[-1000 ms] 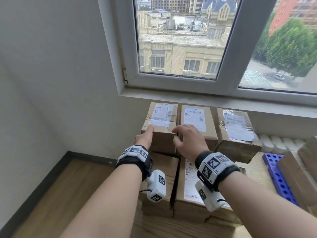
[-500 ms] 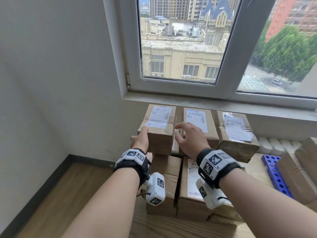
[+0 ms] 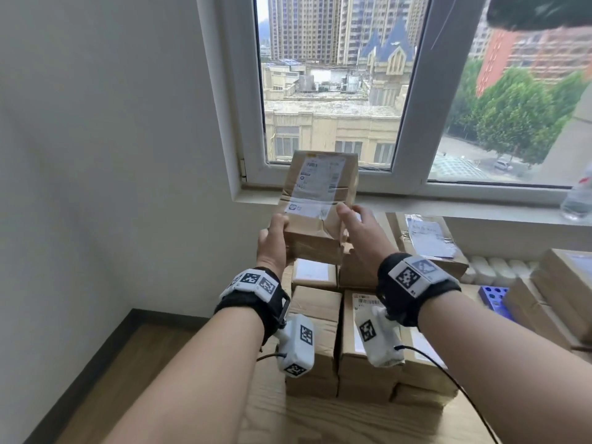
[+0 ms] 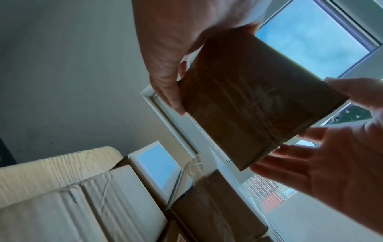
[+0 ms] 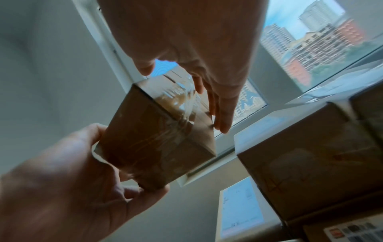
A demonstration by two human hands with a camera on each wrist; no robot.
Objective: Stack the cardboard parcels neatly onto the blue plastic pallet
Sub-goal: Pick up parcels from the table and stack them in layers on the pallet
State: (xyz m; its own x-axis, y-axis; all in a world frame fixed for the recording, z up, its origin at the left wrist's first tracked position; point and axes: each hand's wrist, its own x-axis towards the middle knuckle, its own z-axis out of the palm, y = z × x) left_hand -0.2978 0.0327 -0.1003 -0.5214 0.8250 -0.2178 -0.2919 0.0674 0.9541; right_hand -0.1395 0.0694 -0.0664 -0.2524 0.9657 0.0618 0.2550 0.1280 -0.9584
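Change: half a second ago the cardboard parcel [image 3: 315,206] sat on the top row of the stack with your hands at its sides; you have since lifted it clear, and it now hangs in front of the window frame [image 3: 407,129], tilted with its far end higher.

Left hand [image 3: 272,241]: you hold the parcel's near left corner. Your thumb lies up the left side face, and in the right wrist view your curled fingers [image 5: 145,194] wrap under the bottom edge. It is a firm hold, about as wide as the box.

Right hand [image 3: 360,233]: your thumb presses on the labelled top near the right edge. In the left wrist view your fingers [image 4: 290,153] are spread and nearly straight, laid against the right side face and the underside. It steadies the box rather than clenching it.

Parcel: its white shipping label [image 3: 315,187], under clear tape, faces up toward you. The taped brown underside [image 4: 254,104] is free, touching nothing but your hands.

Stack below: the remaining parcels [image 3: 368,338] sit in rows on the wooden table [image 3: 288,418] under the sill, directly beneath the lifted box. One labelled box [image 3: 429,241] stays on the top row to your right.

Blue pallet [image 3: 495,298]: only a perforated corner shows at the right, between boxes and well apart from the parcel you hold.
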